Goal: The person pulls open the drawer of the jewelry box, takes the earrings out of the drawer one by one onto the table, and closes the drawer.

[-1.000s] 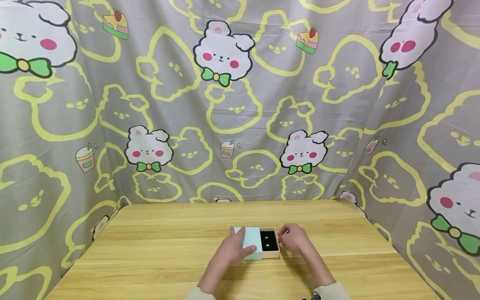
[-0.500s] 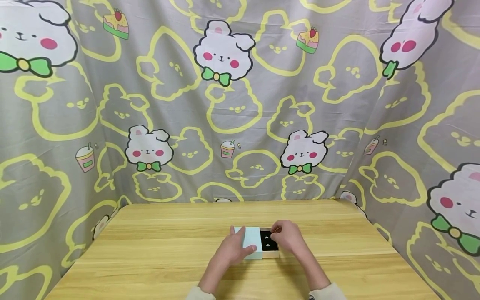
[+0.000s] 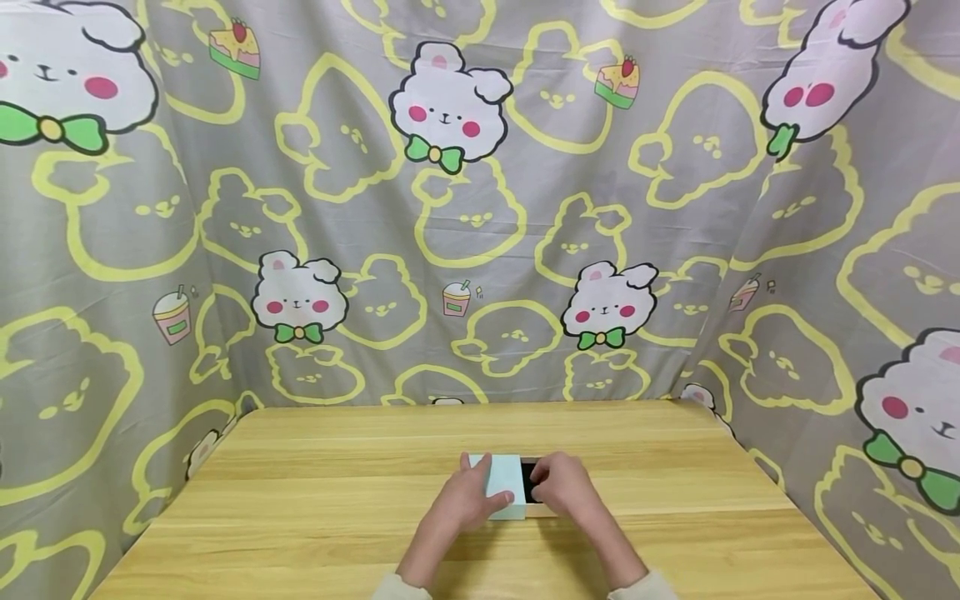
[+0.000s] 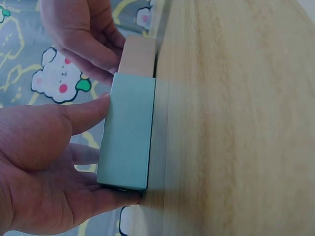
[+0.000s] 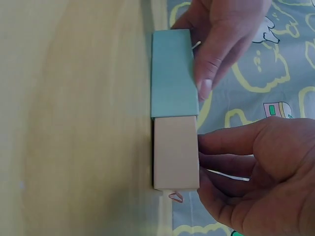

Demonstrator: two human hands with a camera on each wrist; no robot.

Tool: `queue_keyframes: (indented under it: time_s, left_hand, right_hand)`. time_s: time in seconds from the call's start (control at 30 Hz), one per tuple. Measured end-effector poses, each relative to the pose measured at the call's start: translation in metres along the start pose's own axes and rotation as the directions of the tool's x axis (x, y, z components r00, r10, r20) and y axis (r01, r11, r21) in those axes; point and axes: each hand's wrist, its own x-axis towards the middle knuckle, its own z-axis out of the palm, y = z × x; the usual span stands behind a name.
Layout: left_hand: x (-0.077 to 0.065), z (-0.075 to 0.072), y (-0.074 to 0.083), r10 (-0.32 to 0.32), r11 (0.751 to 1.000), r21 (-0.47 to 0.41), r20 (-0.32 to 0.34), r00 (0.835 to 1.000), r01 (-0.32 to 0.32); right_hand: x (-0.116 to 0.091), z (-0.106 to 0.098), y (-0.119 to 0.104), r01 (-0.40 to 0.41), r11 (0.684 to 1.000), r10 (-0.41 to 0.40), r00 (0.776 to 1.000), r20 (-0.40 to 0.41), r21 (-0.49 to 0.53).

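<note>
A jewelry box lies on the table, its pale blue sleeve [image 3: 504, 477] at left and its pinkish drawer [image 5: 175, 152] slid partway out to the right. Black lining [image 3: 528, 482] shows inside the drawer. My left hand [image 3: 467, 498] holds the sleeve, thumb on its top and fingers round the far side and left end. My right hand [image 3: 567, 485] reaches over the drawer with bent fingers, fingertips down at the black lining. It covers the spot of the two small star-shaped studs, so I cannot tell whether it pinches one.
A small ribbon loop [image 5: 176, 197] sticks out at the drawer's end. The wooden table [image 3: 337, 467] spreads around the box. Grey cartoon-print cloth [image 3: 480, 208] hangs behind the table and along both sides.
My right hand has moved from the drawer's right end, past its far corner, to over the lining, where it now hides the star studs. The left hand and the box have stayed put.
</note>
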Motion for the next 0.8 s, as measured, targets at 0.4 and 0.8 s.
queue_keyframes:
  time_s: [0.4,0.8]
  left_hand:
    - [-0.0003,0.0013,-0.0013,0.011,1.0,-0.009,-0.011,1.0,-0.011]
    - [0.0003,0.0005,-0.0003,0.006,1.0,-0.007,-0.005,1.0,-0.006]
  right_hand:
    - [-0.0012,0.0031,-0.0012,-0.01,1.0,0.01,1.0,0.007,-0.018]
    - [-0.0035,0.0034,-0.003,-0.027,1.0,0.027,1.0,-0.003,-0.016]
